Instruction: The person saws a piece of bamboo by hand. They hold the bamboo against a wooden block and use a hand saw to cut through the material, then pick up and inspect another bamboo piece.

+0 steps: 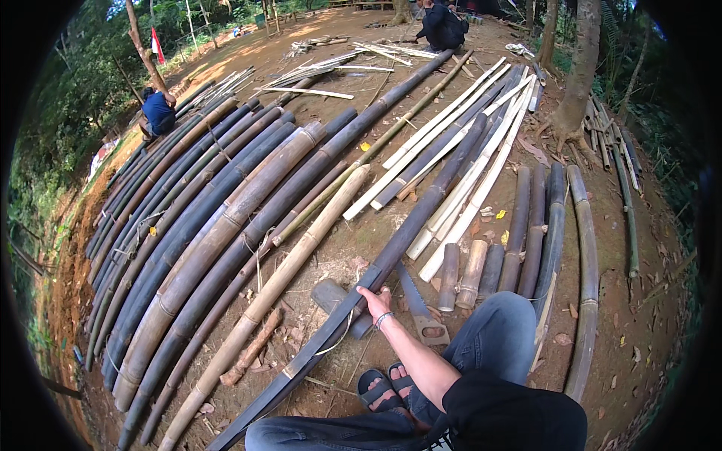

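A long dark bamboo pole (429, 207) runs from the lower left, beside my knee, up toward the far right. My right hand (377, 302) is closed around it near the middle, with the thumb lying on its upper face. On the near side of my grip the pole shows a flat, split-looking stretch. Beneath it, short dark bamboo pieces (329, 293) rest on the ground. A handsaw (421, 312) lies just right of my hand, its blade partly under the pole. My left hand is out of sight.
Many dark bamboo poles (192, 248) lie side by side at the left, with a pale pole (289, 270) nearest. Pale split strips (481, 195) and short bamboo lengths (471, 272) lie right. Two people sit farther off, one in blue (158, 113), one in black (442, 28).
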`<act>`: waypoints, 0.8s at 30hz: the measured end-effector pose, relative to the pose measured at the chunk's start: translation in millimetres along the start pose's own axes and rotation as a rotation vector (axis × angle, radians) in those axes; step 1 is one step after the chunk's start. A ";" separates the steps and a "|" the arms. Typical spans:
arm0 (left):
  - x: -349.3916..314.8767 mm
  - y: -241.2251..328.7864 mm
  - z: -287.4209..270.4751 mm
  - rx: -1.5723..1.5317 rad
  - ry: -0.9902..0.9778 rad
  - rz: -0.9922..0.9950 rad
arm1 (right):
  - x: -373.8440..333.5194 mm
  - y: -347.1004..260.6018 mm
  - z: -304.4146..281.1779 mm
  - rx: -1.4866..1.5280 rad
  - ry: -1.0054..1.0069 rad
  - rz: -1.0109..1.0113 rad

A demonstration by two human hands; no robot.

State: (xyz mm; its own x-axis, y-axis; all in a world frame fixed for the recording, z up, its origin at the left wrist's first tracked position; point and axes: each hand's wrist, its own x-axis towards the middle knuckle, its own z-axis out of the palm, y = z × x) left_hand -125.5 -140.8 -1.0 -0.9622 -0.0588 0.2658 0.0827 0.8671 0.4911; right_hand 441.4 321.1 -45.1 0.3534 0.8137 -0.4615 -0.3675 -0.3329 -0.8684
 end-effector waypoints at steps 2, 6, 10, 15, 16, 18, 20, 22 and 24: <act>1.4 1.9 4.5 -0.001 -0.008 0.002 | 0.5 -1.8 -0.9 -0.005 0.028 -0.026; 6.9 5.3 10.9 -0.005 -0.025 0.013 | 3.1 -12.2 -4.3 -0.023 0.011 -0.020; 10.3 5.7 12.8 -0.010 -0.029 0.012 | 1.2 -9.3 -0.5 -0.110 0.025 -0.045; 6.8 15.3 20.9 -0.022 -0.052 0.028 | 27.8 10.4 -14.8 0.086 -0.104 0.007; 8.9 14.5 19.3 -0.021 -0.050 0.030 | 26.2 11.2 -12.7 0.104 -0.121 0.021; 12.0 13.5 17.4 -0.017 -0.048 0.036 | 22.3 12.4 -10.2 0.098 -0.111 0.025; 13.1 14.7 17.9 -0.019 -0.048 0.041 | 20.6 9.5 -10.6 0.114 -0.119 0.030; 12.7 15.1 18.9 -0.021 -0.056 0.047 | 20.0 5.4 -12.2 0.153 -0.146 0.045; 12.5 16.0 20.6 -0.028 -0.062 0.053 | 18.9 1.5 -14.2 0.166 -0.149 0.066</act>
State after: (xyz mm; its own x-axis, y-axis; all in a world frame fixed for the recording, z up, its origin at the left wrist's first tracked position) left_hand -141.5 -117.4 -7.0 -0.9704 0.0186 0.2409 0.1408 0.8539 0.5010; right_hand 459.7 329.2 -57.7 0.1978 0.8583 -0.4734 -0.5267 -0.3143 -0.7898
